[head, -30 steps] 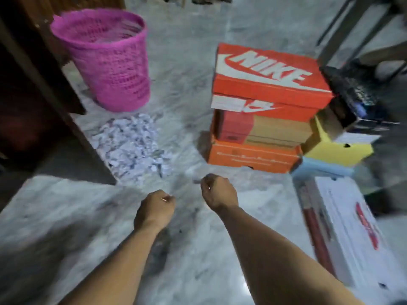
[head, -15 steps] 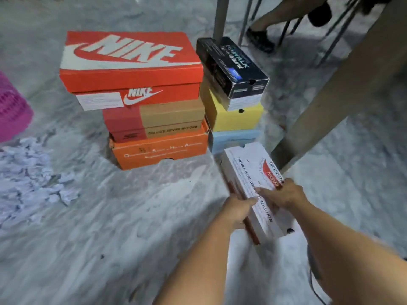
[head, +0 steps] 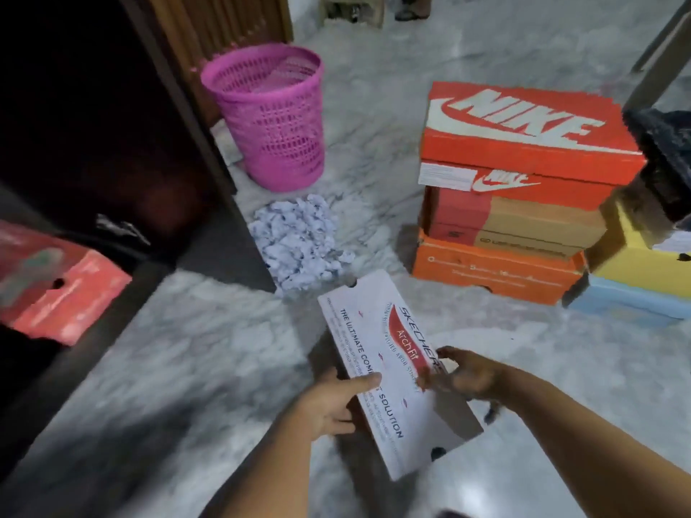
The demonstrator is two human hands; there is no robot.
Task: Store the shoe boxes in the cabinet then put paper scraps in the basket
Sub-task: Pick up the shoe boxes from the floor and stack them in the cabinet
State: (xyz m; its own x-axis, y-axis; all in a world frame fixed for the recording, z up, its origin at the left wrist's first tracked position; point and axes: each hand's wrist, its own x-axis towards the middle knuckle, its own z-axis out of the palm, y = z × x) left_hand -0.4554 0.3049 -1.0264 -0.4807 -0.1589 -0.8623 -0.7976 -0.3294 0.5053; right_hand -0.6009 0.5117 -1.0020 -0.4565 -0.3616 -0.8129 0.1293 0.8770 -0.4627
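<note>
Both hands hold the white Skechers shoe box above the marble floor, low in the view at about 6 o'clock. On the box's 9 o'clock side the left hand grips its long edge, thumb laid flat across the printed lid and the other fingers curled underneath. Opposite, the right hand clasps the 3 o'clock edge, its fingers bent over the lid near the red logo; this hand is blurred, so the exact finger placement cannot be told. The box is tilted, its far end pointing to about 11 o'clock.

Just beyond that far end, at 12 o'clock from the box, a heap of paper scraps lies on the floor. At 9 o'clock a red shoe box sits at the dark cabinet opening, blurred. At 2 o'clock stands a stack of shoe boxes: an orange box at the bottom, a red-and-tan box on it, and an orange Nike box on top. Touching that stack on its 3 o'clock side are a light blue box with a yellow box above it.

Farther off, at 11 o'clock past the scraps, a pink basket stands upright beside the cabinet's wooden door.
</note>
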